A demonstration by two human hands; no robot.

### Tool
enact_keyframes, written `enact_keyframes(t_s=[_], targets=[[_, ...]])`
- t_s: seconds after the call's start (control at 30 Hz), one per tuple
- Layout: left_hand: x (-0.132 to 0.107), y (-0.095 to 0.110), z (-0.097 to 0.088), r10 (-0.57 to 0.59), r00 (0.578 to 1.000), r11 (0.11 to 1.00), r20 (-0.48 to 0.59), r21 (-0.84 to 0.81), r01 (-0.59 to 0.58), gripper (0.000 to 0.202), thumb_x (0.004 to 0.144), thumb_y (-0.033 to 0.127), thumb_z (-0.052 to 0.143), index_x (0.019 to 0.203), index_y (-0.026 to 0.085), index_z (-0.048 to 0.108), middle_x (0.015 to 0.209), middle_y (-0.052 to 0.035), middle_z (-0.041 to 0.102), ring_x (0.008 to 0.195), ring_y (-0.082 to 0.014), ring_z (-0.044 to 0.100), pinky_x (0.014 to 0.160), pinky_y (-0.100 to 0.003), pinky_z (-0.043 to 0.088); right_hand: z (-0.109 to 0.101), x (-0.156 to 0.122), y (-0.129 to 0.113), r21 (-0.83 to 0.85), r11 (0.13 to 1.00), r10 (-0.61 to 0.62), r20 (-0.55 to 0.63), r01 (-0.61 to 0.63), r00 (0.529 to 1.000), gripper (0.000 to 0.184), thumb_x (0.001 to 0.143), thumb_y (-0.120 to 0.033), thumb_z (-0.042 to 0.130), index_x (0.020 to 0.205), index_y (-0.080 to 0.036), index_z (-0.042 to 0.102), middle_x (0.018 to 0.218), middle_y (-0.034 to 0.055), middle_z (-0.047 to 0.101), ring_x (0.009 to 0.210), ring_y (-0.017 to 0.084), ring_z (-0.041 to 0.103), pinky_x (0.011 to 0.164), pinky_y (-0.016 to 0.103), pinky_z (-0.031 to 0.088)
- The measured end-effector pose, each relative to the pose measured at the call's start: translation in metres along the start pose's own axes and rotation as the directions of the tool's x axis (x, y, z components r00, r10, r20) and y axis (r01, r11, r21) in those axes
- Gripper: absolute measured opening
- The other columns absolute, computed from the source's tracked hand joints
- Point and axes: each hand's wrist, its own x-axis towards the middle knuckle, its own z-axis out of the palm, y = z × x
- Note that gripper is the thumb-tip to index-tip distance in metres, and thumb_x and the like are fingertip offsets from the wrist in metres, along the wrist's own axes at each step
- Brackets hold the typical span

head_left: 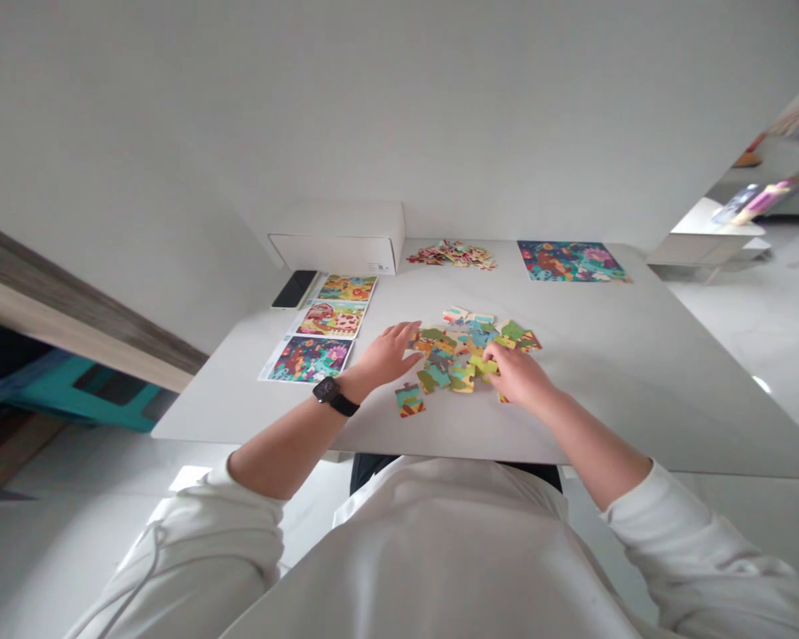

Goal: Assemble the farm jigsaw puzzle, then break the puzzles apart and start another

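Note:
A loose cluster of colourful jigsaw pieces (470,346) lies in the middle of the white table (639,382). My left hand (387,352), with a black watch on the wrist, rests flat at the cluster's left edge, fingers stretched out and touching the pieces. My right hand (516,373) is at the cluster's near right side, fingers curled and pinched on a yellow-green piece (483,365). A single piece (409,399) lies apart, nearer to me, between my forearms.
Three picture cards (326,324) lie in a row at the left, with a black phone (294,288) beside them. A white box (339,238) stands at the back. A second pile of pieces (451,255) and a finished puzzle (568,261) lie at the far edge.

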Motion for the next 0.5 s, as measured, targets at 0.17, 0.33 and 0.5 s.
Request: enact_keyframes(t_s=[0.17, 0.33, 0.5], targets=[[0.029, -0.006, -0.002, -0.079, 0.985, 0.997, 0.151, 0.034, 0.075, 0.081, 0.093, 0.046, 0.076, 0.159, 0.010, 0.045, 0.144, -0.0225, 0.067, 0.133, -0.0365, 0.065, 0.112, -0.045, 0.050, -0.016, -0.008, 0.020, -0.129, 0.991, -0.047, -0.221, 0.018, 0.974, 0.020, 0.091, -0.006, 0.061, 0.097, -0.024, 0.066, 0.100, 0.0096, 0.074, 0.101, 0.029, 0.067, 0.086, 0.038, 0.049], [0.053, 0.000, -0.010, -0.058, 0.972, 0.990, 0.229, 0.142, 0.025, 0.086, 0.078, 0.040, 0.089, 0.151, 0.009, 0.054, 0.129, -0.0211, 0.073, 0.116, -0.0353, 0.071, 0.098, -0.039, 0.054, -0.011, -0.020, 0.027, -0.180, 0.983, -0.053, -0.046, 0.044, 0.997, 0.037, 0.083, 0.000, 0.064, 0.111, -0.022, 0.072, 0.120, 0.0143, 0.071, 0.117, 0.034, 0.064, 0.096, 0.045, 0.052], [0.069, -0.006, -0.016, -0.058, 0.930, 0.995, 0.362, 0.099, 0.024, 0.054, 0.070, 0.039, 0.092, 0.117, 0.018, 0.075, 0.103, -0.0105, 0.078, 0.093, -0.0282, 0.075, 0.077, -0.029, 0.053, -0.009, -0.004, 0.024, -0.109, 0.991, -0.090, -0.054, 0.084, 0.994, 0.042, 0.087, -0.009, 0.066, 0.126, -0.021, 0.071, 0.128, 0.0138, 0.071, 0.121, 0.032, 0.065, 0.108, 0.047, 0.050]])
